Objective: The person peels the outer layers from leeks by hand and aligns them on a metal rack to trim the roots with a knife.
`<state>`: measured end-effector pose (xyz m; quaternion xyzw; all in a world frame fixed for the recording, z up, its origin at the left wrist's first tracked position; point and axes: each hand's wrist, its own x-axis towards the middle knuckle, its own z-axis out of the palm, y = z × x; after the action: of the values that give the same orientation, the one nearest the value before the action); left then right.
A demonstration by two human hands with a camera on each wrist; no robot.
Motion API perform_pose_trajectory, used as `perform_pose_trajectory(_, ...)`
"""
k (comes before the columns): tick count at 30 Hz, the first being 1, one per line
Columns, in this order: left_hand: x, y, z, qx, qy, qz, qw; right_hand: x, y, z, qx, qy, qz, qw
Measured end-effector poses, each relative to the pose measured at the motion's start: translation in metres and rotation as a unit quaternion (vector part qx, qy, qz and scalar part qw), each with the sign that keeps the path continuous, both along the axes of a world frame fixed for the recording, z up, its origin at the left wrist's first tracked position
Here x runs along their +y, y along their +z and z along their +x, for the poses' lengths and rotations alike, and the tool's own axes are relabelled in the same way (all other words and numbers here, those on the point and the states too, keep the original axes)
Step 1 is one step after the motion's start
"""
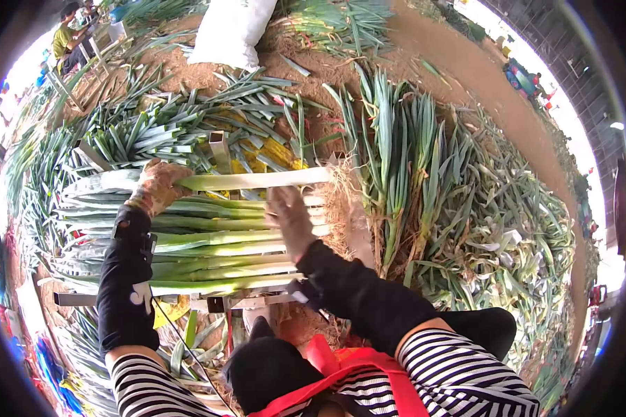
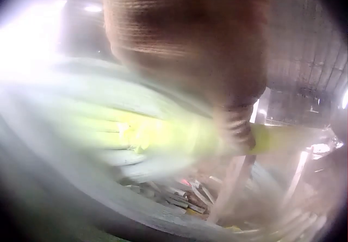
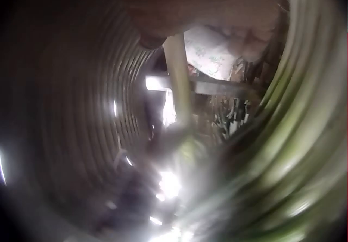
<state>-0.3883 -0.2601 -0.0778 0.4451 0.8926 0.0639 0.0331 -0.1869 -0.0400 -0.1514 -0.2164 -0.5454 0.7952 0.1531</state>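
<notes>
My gloved left hand (image 1: 161, 186) grips one leek (image 1: 257, 181) near where its leaves begin. In the left wrist view, the fingers (image 2: 236, 128) wrap over its pale green stalk. The leek lies crosswise at the far side of a row of leeks (image 1: 215, 240), its white end and roots pointing right. My right hand (image 1: 291, 221), blurred, hovers over the white stalks just below the held leek, fingers loosely extended. In the right wrist view a stalk (image 3: 176, 71) passes beyond the right thumb and fingers. Stringy roots (image 1: 341, 215) hang at the row's right end.
A metal frame (image 1: 219, 149) with square posts surrounds the row. More leeks (image 1: 396, 146) are piled on the right, beside discarded leaves (image 1: 508, 243). Cut leaves (image 1: 146, 132) lie behind the frame. A white sack (image 1: 233, 31) stands farther back; a person (image 1: 66, 42) sits far left.
</notes>
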Motion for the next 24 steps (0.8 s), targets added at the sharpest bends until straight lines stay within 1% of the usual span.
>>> perform_pose_trajectory(1,-0.002,0.002,-0.001,-0.015,-0.007,0.006,1.000,0.013,0.025,0.009,-0.009,0.061,-0.069,0.996)
perform_pose_trajectory(2,-0.003,0.004,-0.002,-0.030,-0.014,0.012,0.999,0.020,0.029,0.012,-0.001,0.011,-0.126,0.992)
perform_pose_trajectory(4,-0.003,0.011,-0.002,-0.045,-0.005,0.002,0.999,0.041,0.038,0.017,0.023,0.023,-0.146,0.989)
perform_pose_trajectory(6,-0.006,0.015,-0.001,-0.051,-0.007,0.019,0.998,0.071,0.043,0.024,-0.010,0.128,-0.034,0.991)
perform_pose_trajectory(7,-0.007,0.018,-0.001,-0.051,-0.008,0.019,0.999,0.077,0.055,0.029,-0.030,0.147,0.022,0.988)
perform_pose_trajectory(8,-0.007,0.023,-0.001,-0.070,0.004,0.024,0.997,0.083,0.070,0.035,-0.085,0.175,0.097,0.976)
perform_pose_trajectory(10,-0.006,0.025,-0.001,-0.089,0.015,0.032,0.995,0.107,0.092,0.048,-0.127,0.209,0.174,0.954)
perform_pose_trajectory(12,-0.009,0.020,-0.006,-0.084,-0.002,0.052,0.995,0.153,0.092,0.059,-0.152,0.259,0.066,0.952)
perform_pose_trajectory(13,-0.011,0.012,-0.012,-0.084,-0.003,0.053,0.995,0.180,0.103,0.065,-0.088,0.292,0.048,0.951)
perform_pose_trajectory(14,-0.014,0.001,-0.019,-0.059,-0.018,0.061,0.996,0.207,0.111,0.075,-0.025,0.324,0.028,0.945)
perform_pose_trajectory(15,-0.016,-0.005,-0.024,-0.034,-0.033,0.069,0.996,0.235,0.110,0.088,-0.018,0.233,0.129,0.964)
perform_pose_trajectory(16,-0.015,-0.003,-0.023,-0.035,-0.028,0.068,0.997,0.258,0.108,0.097,-0.010,0.141,0.227,0.964)
perform_pose_trajectory(17,-0.012,-0.001,-0.017,-0.023,-0.029,0.058,0.998,0.268,0.119,0.102,-0.104,0.059,0.229,0.966)
perform_pose_trajectory(18,-0.006,0.003,-0.011,-0.010,-0.031,0.048,0.998,0.274,0.130,0.108,-0.196,-0.024,0.227,0.954)
perform_pose_trajectory(19,0.006,0.010,-0.003,-0.005,-0.005,-0.043,0.999,0.291,0.129,0.117,-0.409,0.010,0.501,0.762)
perform_pose_trajectory(20,0.013,0.010,0.003,-0.006,-0.003,-0.047,0.999,0.300,0.124,0.125,-0.558,0.041,0.695,0.451)
perform_pose_trajectory(21,0.021,0.006,0.007,0.028,0.002,-0.092,0.995,0.282,0.148,0.111,-0.638,0.129,0.605,0.459)
perform_pose_trajectory(22,0.024,-0.002,0.008,0.060,0.010,-0.135,0.989,0.284,0.146,0.108,-0.634,0.132,0.608,0.459)
perform_pose_trajectory(23,0.026,-0.013,0.005,0.058,-0.002,-0.137,0.989,0.286,0.142,0.112,-0.587,0.124,0.542,0.588)
perform_pose_trajectory(24,0.028,-0.019,0.004,0.056,-0.001,-0.138,0.989,0.244,0.147,0.113,-0.498,0.072,0.639,0.582)
